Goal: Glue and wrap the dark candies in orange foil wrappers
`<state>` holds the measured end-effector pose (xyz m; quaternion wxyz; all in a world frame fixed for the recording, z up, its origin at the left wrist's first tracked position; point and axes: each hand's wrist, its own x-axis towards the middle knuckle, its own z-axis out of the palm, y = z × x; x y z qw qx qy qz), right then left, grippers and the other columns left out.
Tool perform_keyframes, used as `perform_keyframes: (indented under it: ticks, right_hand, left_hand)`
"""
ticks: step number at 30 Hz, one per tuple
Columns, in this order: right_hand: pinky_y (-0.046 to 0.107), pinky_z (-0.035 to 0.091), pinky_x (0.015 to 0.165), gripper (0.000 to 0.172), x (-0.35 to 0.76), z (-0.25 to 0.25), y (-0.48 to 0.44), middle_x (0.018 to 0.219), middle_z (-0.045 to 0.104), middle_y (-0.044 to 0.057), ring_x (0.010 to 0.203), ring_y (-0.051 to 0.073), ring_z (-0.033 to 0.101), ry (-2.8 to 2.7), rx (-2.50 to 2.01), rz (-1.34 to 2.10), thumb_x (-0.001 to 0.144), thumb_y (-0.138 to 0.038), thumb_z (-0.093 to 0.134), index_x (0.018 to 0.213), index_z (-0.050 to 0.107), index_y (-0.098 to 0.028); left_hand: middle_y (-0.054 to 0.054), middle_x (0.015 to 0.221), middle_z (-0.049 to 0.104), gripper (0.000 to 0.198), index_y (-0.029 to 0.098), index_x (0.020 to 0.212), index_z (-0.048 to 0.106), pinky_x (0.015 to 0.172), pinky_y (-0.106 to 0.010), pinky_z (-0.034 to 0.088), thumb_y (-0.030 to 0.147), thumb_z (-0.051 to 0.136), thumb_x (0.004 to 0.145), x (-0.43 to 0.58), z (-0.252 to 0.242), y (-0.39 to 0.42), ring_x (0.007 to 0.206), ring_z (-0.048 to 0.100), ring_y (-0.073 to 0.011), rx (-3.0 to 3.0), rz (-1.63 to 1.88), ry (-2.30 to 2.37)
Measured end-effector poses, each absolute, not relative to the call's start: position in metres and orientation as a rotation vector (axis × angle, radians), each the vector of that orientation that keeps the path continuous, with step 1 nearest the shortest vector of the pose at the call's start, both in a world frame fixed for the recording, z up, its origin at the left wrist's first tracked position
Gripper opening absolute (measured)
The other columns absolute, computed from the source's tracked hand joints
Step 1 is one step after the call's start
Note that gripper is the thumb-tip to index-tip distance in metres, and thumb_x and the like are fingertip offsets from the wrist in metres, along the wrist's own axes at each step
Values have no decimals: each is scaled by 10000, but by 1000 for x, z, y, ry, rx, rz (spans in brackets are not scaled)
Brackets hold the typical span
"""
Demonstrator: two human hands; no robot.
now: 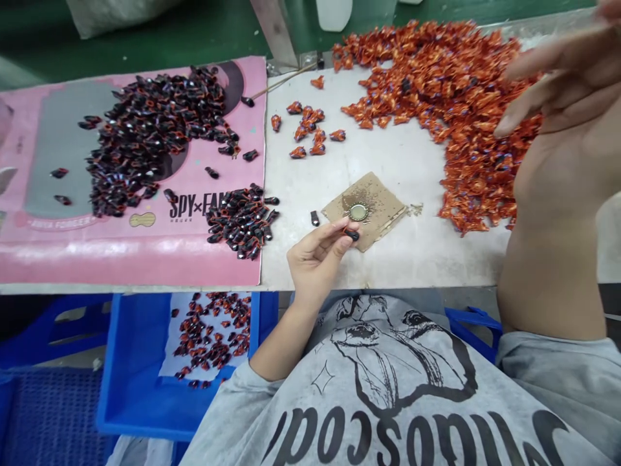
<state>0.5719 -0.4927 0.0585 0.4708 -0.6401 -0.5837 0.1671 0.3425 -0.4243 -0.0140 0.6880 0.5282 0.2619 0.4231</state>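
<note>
My left hand (317,255) rests at the table's front edge and pinches a small black part (352,235) between thumb and fingers, right next to a brown cardboard square (383,210) that carries a small round metal disc (358,211). Raised close to the camera at the upper right, my right hand (565,77) has its fingers stretched out and holds nothing. It hovers over a big heap of orange parts (446,90). Another small black part (315,218) lies loose beside the cardboard.
A pink printed sheet (145,252) on the left bears a large heap of black parts (155,129) and a smaller pile (242,220). Several orange parts (308,129) lie scattered mid-table. Below the table edge, a blue crate (130,362) holds more dark parts.
</note>
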Motion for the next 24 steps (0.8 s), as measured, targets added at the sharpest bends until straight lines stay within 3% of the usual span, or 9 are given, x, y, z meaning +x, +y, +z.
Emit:
perform_keyframes:
  ticks: [5,9,13,20,24]
  right_hand:
    - [351,479,855,343,609,44,-497,742,721,40,941,182,633,-1477,-1729,166,997,-405,552,717,648,-232]
    - [410,432,920,165,636,18,-491,758,719,33,895,196,586,-1516,-1944,-119,831,-286,731,699,655,-225]
    - [486,421,924,161,647,-3,-487,654,664,13,857,234,568,-1515,-2031,-328,746,-164,724,646,651,-266]
    - [450,414,895,148,646,-5,-489,702,658,29,808,208,589,-1458,-2099,-192,771,-147,635,654,635,-237]
    - [461,362,959,141,637,5,-491,711,633,26,796,191,574,-1436,-2183,-157,793,-144,625,672,619,-216]
  left_hand:
    - [-29,867,815,213,243,923,806,699,-237,629,290,872,726,342,-13,-426,771,773,-146,1182,947,610]
    - [-18,868,817,187,260,929,809,706,-216,627,255,855,748,341,-13,-427,752,773,-127,1187,954,583]
    - [-20,874,818,187,257,927,808,704,-215,627,258,855,746,341,-13,-427,747,771,-125,1187,956,571]
    - [-24,866,816,194,246,915,804,697,-214,620,281,865,734,339,-15,-428,743,768,-125,1180,961,548]
    - [-24,871,818,191,240,919,806,696,-204,624,260,863,737,338,-17,-428,747,771,-122,1174,971,522]
